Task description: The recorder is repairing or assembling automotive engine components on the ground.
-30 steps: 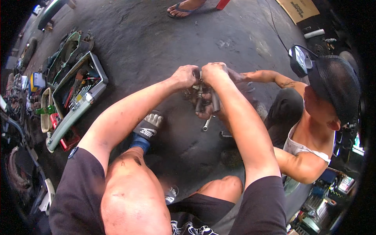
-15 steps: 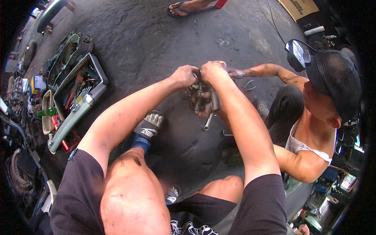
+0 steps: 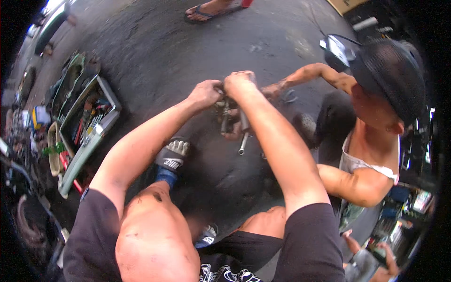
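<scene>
Viewpoint has swung right; left hand [image 3: 206,94] and right hand [image 3: 240,84] remain together at the metal assembly [image 3: 226,117].
Fingers curled; pinch hidden, cannot tell. Assembly just below them, wrench [image 3: 243,144] near. Judged step: two-handed adjustment; next move calls for steady support.

This is a repair workshop with a dark, stained floor [image 3: 174,61]. At the left, an open case [image 3: 110,95] of hand tools [image 3: 89,121] lies beside a machine casing [image 3: 70,87]; a wrench [image 3: 243,143] shows near the middle.
</scene>
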